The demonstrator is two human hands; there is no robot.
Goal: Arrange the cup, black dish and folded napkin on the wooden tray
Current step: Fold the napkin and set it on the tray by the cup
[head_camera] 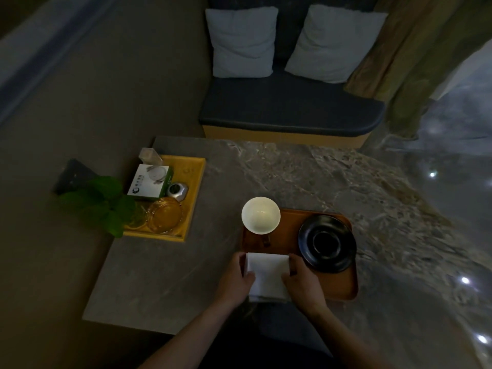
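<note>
A brown wooden tray (338, 286) lies on the marble table in front of me. A white cup (261, 214) stands at the tray's far left corner. A round black dish (327, 243) rests on the tray's right half, slightly over the right rim. A folded white napkin (268, 275) lies at the tray's near left part. My left hand (235, 278) grips the napkin's left edge and my right hand (302, 282) grips its right edge, thumbs on top.
A yellow tray (198, 177) at the table's left holds a tissue box (149, 182), an amber glass ashtray (165, 218) and small items. A green plant (101, 203) overhangs the left edge. A dark bench with two pillows stands beyond the table.
</note>
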